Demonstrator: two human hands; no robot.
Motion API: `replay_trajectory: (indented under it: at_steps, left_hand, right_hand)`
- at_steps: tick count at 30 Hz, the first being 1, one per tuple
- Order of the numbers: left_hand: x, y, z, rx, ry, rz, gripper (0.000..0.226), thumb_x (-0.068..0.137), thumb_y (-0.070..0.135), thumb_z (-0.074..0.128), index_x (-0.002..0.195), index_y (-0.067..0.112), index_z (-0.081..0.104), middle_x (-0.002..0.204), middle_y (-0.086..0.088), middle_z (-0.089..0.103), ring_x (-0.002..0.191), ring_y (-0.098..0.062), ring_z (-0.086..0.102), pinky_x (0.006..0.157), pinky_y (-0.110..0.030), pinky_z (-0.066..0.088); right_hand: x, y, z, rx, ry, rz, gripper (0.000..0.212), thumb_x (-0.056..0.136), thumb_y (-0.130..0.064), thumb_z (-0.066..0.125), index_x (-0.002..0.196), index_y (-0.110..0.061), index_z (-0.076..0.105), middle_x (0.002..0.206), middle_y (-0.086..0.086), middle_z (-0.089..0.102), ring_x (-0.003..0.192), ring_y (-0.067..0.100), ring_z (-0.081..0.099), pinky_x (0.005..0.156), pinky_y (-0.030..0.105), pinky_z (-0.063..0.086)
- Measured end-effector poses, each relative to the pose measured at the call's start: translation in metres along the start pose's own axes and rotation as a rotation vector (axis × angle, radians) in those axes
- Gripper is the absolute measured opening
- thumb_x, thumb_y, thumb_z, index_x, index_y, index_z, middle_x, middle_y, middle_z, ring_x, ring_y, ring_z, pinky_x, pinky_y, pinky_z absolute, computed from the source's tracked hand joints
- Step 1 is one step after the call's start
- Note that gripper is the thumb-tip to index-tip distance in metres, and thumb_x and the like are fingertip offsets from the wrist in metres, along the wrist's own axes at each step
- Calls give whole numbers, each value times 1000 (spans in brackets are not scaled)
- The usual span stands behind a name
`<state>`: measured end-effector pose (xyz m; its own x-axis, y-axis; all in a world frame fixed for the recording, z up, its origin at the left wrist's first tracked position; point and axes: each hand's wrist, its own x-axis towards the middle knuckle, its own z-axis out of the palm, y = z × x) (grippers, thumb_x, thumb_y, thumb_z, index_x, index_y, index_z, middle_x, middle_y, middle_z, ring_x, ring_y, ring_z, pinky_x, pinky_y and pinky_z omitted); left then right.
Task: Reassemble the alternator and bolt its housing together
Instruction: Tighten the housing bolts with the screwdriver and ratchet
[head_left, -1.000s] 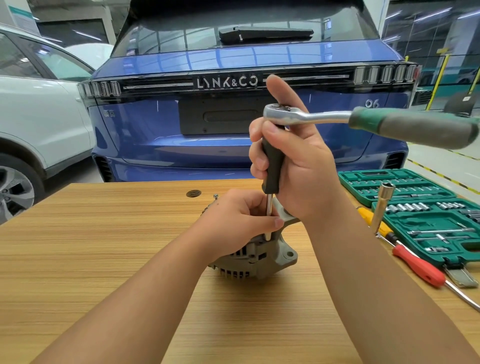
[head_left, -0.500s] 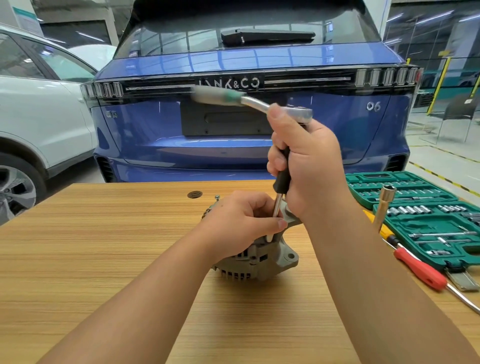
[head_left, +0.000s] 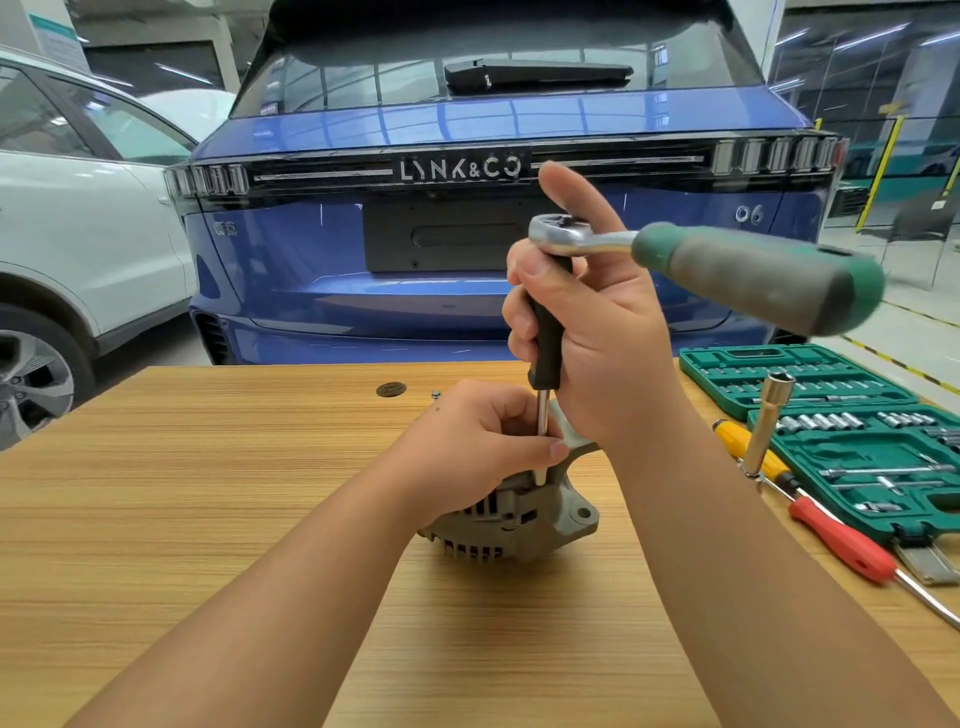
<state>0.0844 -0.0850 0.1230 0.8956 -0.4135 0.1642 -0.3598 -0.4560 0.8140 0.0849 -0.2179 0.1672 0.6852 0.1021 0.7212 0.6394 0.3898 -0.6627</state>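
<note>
Wooden table (head_left: 208, 519), alternator (head_left: 519, 519), socket case (head_left: 857, 457), screwdrivers (head_left: 841, 540)

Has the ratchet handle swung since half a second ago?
Yes. The ratchet handle swung from the left, across the car's badge, to the right, above the socket case.

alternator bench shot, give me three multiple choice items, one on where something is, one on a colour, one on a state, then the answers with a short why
1. Where is the socket set case?
A. right of the alternator
B. left of the alternator
C. on the floor

2. What colour is the ratchet grip?
A. orange
B. green and grey
C. blue

3. What does the right hand grip?
A. nothing
B. the red screwdriver
C. the black extension handle

Answers: 1 A, it lies open at the table's right edge. 2 B, green ends, grey middle. 3 C, fingers curl round it under the ratchet head, while the left hand pinches the shaft.
</note>
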Motion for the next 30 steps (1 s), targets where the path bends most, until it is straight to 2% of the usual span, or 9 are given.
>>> replay_trajectory:
  at_steps: [4,8,11,14,16,19,21,25,30]
  left_hand:
    - [0,1,0,10,0,-3,16,90,28,78,86,43,75,82,14,76,78,-3,71,82,-37,59]
    - [-1,0,0,-2,6,-12,8,89,25,79,85,32,77,82,7,76,82,-15,73,88,-46,60]
    - [-1,0,0,0,9,-4,11,89,23,79,82,32,77,79,9,76,77,-10,72,86,-44,60]
    - [0,1,0,14,15,-10,9,89,26,79,84,33,77,80,10,76,80,-12,72,86,-43,60]
    - [0,1,1,29,14,-2,7,89,29,78,86,34,76,81,10,75,80,-13,72,86,-45,61]
    - [0,2,2,51,-4,8,6,91,31,77,91,37,75,83,14,75,81,-9,71,88,-47,61]
    - [-1,1,1,41,-11,7,7,91,29,78,91,36,75,84,13,76,83,-10,72,89,-48,60]
    - [-1,0,-1,24,-6,6,11,90,26,78,85,35,76,81,11,75,80,-8,72,90,-47,60]
    - [0,0,-1,21,-4,-17,5,91,28,78,93,32,78,86,10,78,86,-12,74,93,-49,59]
  right_hand:
    - [0,0,-2,69,-26,83,47,95,-12,55,141,-23,49,79,0,59,60,14,47,54,25,42]
    - [0,0,-5,203,-108,207,44,92,-19,45,134,-14,53,80,3,61,59,15,44,54,26,35]
    - [1,-2,-7,383,-167,263,52,93,-38,34,134,-11,52,80,5,61,59,16,45,56,30,31]
    - [3,-4,-6,366,-85,291,62,92,-60,37,125,-12,57,75,3,57,57,14,44,56,28,31]
    - [3,-5,-1,274,45,268,47,91,-54,49,108,-12,60,69,0,52,52,12,44,51,24,34]
    - [3,-6,4,-30,226,179,23,94,-35,66,85,-14,61,60,-3,45,47,12,36,46,25,33]
    - [4,-9,1,-37,204,212,17,94,-29,66,90,-13,62,60,-4,47,48,12,39,50,27,34]
    - [3,-11,-5,339,2,299,29,92,-18,58,120,-22,59,78,-3,59,61,11,50,59,26,39]
    - [-1,1,4,64,27,25,36,98,-8,54,127,-30,56,85,3,63,63,16,53,55,27,45]
